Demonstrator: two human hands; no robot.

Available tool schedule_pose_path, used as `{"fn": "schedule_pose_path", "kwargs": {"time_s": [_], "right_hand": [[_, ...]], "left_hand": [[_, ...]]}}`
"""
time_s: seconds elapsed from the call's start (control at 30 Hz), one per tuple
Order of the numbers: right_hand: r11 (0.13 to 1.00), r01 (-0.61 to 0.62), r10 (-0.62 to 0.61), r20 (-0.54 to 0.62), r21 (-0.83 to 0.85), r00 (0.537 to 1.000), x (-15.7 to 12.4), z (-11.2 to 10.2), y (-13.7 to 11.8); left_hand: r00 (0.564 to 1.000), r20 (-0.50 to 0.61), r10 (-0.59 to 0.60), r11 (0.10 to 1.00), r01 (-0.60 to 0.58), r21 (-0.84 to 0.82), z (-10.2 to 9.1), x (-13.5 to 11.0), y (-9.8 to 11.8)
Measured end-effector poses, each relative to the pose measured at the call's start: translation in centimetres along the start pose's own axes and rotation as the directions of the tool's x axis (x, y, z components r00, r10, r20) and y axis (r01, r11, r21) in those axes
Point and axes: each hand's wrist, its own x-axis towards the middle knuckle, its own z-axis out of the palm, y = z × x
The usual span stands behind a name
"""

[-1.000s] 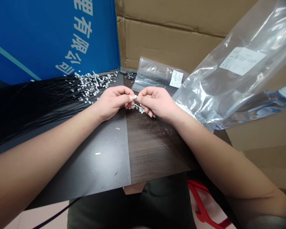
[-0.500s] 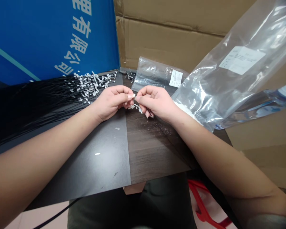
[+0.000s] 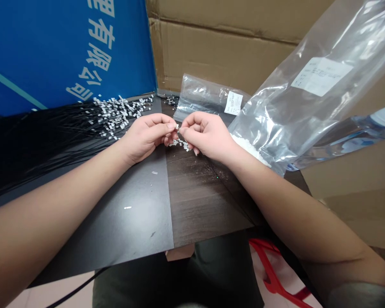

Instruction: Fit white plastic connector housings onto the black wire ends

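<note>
A tiny white connector (image 3: 177, 126) sits at your fingertips, where your left hand (image 3: 144, 139) and right hand (image 3: 207, 134) meet in narrow pinches; it is too small to tell which hand bears it. A small heap of white connectors (image 3: 179, 144) lies just below on the dark tabletop (image 3: 205, 205). The bulk stays at left: a broad spread of black wires (image 3: 51, 141) ending in white connectors (image 3: 115, 115).

The left hand (image 3: 144, 139) and right hand (image 3: 208, 134) are bare, with short fingernails (image 3: 171, 125), and the forearms (image 3: 64, 201) are bare too; below the grip sit dark olive trousers (image 3: 176, 282), and well right of it shows a grey sleeve edge (image 3: 361, 296)
</note>
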Motion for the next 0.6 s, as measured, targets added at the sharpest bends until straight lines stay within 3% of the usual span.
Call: {"fn": "schedule_pose_path", "kwargs": {"time_s": [0.6], "right_hand": [[0.944, 0.173, -0.188, -0.029, -0.281, 0.982, -0.12, 0.00, 0.58]], "left_hand": [[0.994, 0.083, 0.073, 0.997, -0.072, -0.018, -0.23, 0.22, -0.36]]}}
